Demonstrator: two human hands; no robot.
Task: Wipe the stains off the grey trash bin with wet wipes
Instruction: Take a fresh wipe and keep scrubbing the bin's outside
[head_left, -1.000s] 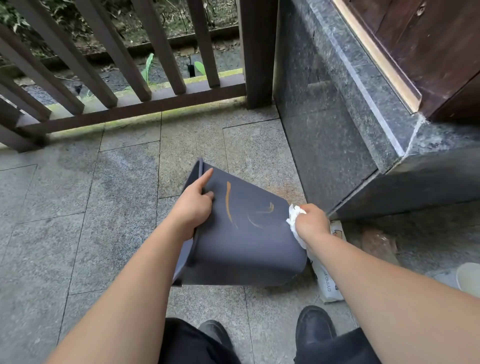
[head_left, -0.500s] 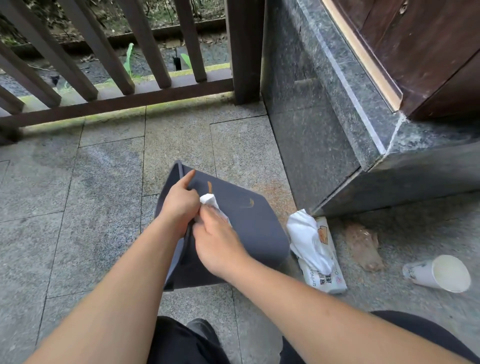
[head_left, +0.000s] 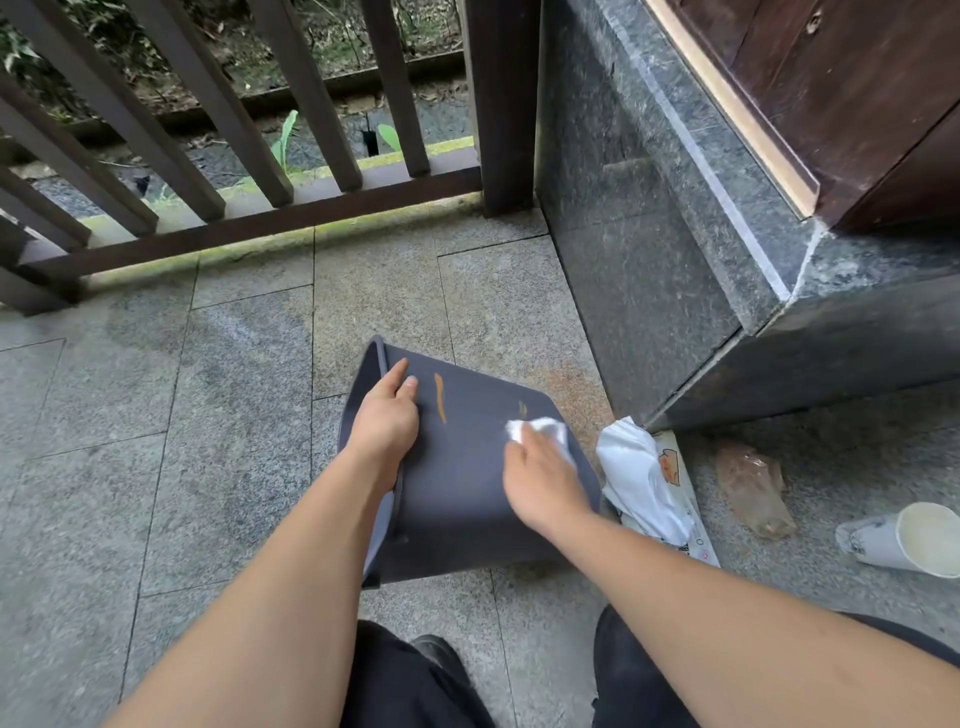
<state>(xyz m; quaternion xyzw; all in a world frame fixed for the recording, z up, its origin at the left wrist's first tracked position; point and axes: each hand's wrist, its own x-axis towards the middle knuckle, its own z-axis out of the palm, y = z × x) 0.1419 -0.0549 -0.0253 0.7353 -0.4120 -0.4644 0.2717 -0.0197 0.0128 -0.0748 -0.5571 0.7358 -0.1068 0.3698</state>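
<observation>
We steady the tipped grey trash bin (head_left: 457, 483) on the floor, left hand (head_left: 385, 422) gripping its rim, right hand (head_left: 540, 480) pressing a bunched wet wipe (head_left: 537, 430) flat against its side. One long orange stain (head_left: 440, 397) remains between our hands; firm, overlapping strokes should lift it.

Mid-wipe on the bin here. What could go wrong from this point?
1. The grey trash bin lies on its side, steadied only by the left hand at its rim; hard strokes might roll or slide it.
2. The right hand presses the wet wipe near the small stain, while the long orange streak remains; it may smear rather than lift.
3. The wipes pack and paper cup lie close by and could get knocked.
</observation>
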